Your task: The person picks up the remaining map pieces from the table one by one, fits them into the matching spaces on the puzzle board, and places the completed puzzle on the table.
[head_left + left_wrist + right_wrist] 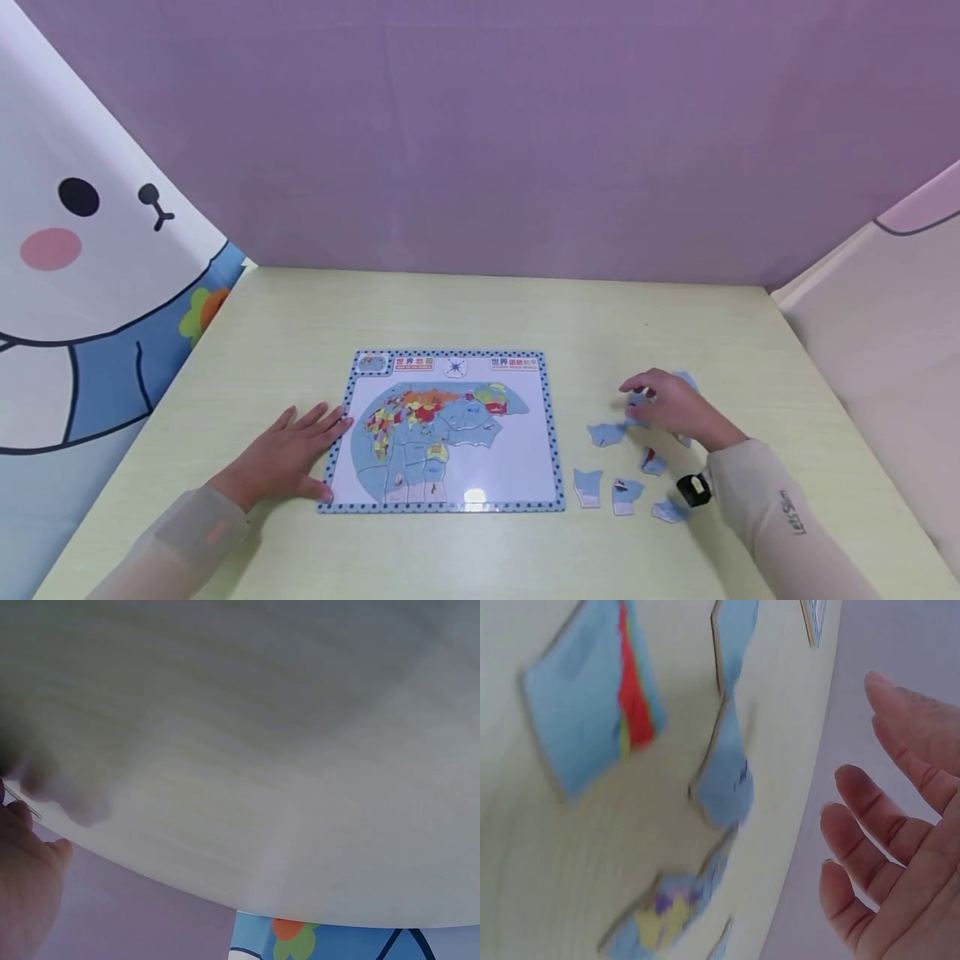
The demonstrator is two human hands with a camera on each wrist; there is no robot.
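On the bench [450,312], a map board [517,462] is lying, the left hand [296,450] is touching its 9 o'clock edge, and the nearer right hand [678,407] is hovering, grip loose and empty, with a blue piece [641,400] lying just below, toward 9 o'clock.

Dotted blue border [442,507], mostly blue pieces [588,485], purple backdrop [510,142]

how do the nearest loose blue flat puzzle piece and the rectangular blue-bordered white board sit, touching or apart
Apart: the head view shows a strip of pale tabletop between the puzzle piece and the board.
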